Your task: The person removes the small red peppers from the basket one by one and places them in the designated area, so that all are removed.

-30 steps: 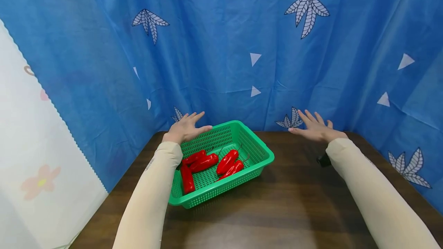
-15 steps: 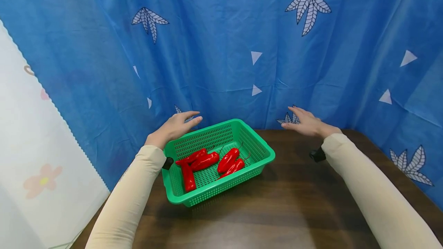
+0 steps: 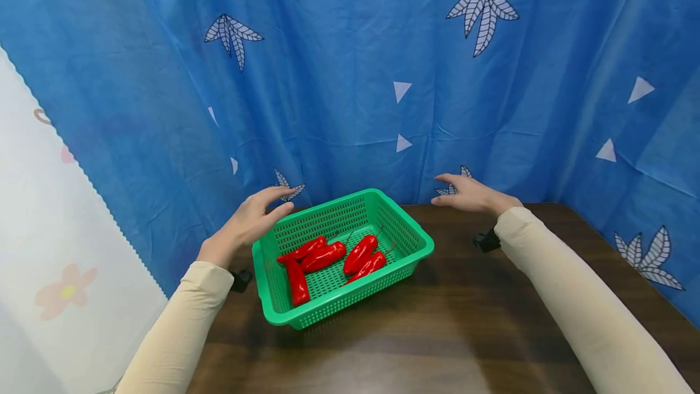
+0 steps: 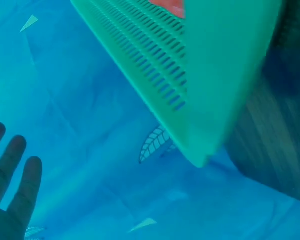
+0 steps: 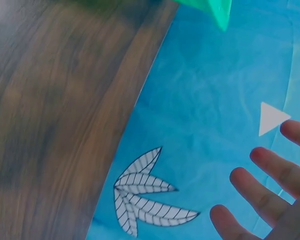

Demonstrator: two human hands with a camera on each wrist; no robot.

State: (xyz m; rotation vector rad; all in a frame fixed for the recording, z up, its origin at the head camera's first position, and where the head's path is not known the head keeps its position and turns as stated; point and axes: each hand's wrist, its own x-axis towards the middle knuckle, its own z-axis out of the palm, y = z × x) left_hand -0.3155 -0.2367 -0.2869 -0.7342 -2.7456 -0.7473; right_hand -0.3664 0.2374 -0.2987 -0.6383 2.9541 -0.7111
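Note:
A green plastic basket [image 3: 350, 314] with slotted walls stands on the table, and several red peppers [image 3: 324, 257] lie inside it. Over the basket's left rear corner hovers my left hand [image 3: 246, 222], thumb and fingers apart and holding nothing. To the right of the basket, above the table's back part, my right hand [image 3: 473, 194] is raised with its thumb apart from the fingers, also holding nothing. Spread fingers [image 5: 262, 200] show in the right wrist view. In the left wrist view, fingers [image 4: 27, 187] are spread too, with the basket wall [image 4: 220, 75] close by.
The dark wooden table [image 3: 426, 345] ends at a blue curtain [image 3: 339, 96] printed with leaves and triangles, which hangs behind and on the right. A white flowered cloth [image 3: 65, 242] hangs at the left. Each wrist carries a small black camera [image 3: 487, 240].
My left hand has moved left and a little down, away from over the basket's back wall. My right hand has shifted left, toward the basket. The basket and peppers have stayed put.

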